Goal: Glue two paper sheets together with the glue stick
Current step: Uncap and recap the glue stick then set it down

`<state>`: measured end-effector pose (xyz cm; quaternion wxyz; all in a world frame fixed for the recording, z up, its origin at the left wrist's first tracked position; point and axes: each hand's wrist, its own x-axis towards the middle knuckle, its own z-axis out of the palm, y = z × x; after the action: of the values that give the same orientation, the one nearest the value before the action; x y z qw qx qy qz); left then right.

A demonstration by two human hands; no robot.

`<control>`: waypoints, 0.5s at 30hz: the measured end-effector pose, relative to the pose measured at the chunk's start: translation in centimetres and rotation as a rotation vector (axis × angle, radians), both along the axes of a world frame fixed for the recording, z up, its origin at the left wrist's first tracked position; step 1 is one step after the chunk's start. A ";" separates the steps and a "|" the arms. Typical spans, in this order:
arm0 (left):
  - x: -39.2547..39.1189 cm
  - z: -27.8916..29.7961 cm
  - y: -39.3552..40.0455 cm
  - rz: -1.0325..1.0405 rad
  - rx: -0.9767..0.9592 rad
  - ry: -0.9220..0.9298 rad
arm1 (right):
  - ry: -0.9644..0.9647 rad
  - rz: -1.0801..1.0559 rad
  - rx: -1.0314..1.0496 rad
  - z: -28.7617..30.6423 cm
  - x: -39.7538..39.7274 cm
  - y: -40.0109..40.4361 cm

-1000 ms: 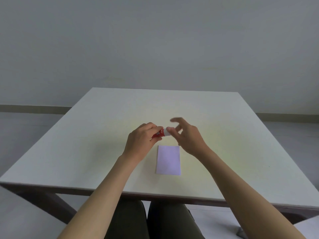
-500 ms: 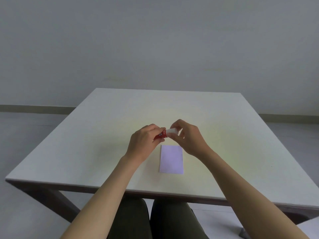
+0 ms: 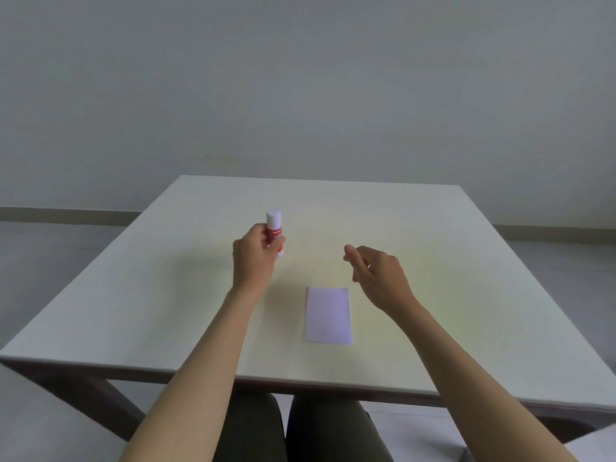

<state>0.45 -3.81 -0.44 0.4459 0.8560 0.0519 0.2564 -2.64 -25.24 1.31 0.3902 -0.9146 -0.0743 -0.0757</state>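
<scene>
A red and white glue stick (image 3: 275, 228) stands upright with its white cap on, gripped around its red body by my left hand (image 3: 255, 258) at the left-middle of the table. A pale lilac paper sheet (image 3: 328, 315) lies flat near the table's front; I cannot tell whether it is one sheet or two stacked. My right hand (image 3: 378, 273) hovers just above and to the right of the sheet's far edge, fingers loosely curled and apart, holding nothing.
The white square table (image 3: 433, 261) fills the view, its front edge close to my knees (image 3: 300, 428). A grey wall and floor lie beyond it. A pale object's corner (image 3: 593, 445) shows at the bottom right.
My hands have parted. The left hand carried the capped glue stick left and away, turning it upright. The right hand let go of the cap end and drew back to the right.
</scene>
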 end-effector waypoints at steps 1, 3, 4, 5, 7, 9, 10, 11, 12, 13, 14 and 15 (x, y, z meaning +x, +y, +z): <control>0.4 0.0 0.2 0.022 -0.001 0.011 | -0.003 0.003 0.001 -0.1 -0.1 -0.1; 0.9 -0.3 0.5 0.047 -0.002 0.027 | -0.005 0.007 0.005 -0.3 -0.1 -0.5; 1.0 -0.5 0.6 0.052 0.000 0.039 | -0.004 0.008 0.004 -0.3 -0.1 -0.6; 1.1 -0.8 0.7 0.054 0.002 0.052 | -0.001 0.007 0.003 -0.3 -0.1 -0.8; 1.2 -1.3 0.8 0.051 0.004 0.073 | 0.006 0.004 0.002 -0.3 -0.2 -1.0; 1.3 -1.7 0.9 0.042 0.017 0.079 | 0.010 0.000 0.004 -0.2 -0.3 -1.0; 1.3 -1.9 0.9 0.037 0.024 0.080 | 0.011 -0.002 0.006 -0.2 -0.3 -1.1; 1.3 -2.1 0.9 0.031 0.028 0.089 | 0.010 -0.003 0.007 -0.2 -0.3 -1.1; 1.3 -2.2 0.9 0.026 0.026 0.097 | 0.009 -0.005 0.009 -0.2 -0.2 -1.1; 1.3 -2.4 1.0 0.021 0.021 0.104 | 0.007 -0.006 0.010 -0.2 -0.2 -1.1; 1.3 -2.6 1.0 0.016 0.012 0.109 | 0.009 -0.006 0.012 -0.3 -0.2 -1.1; 1.3 -2.7 1.0 0.012 0.004 0.116 | 0.011 -0.006 0.015 -0.3 -0.2 -1.1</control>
<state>1.77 -2.86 -3.19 0.4387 0.8701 0.0823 0.2091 -2.80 -26.37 0.96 0.3972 -0.9123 -0.0686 -0.0723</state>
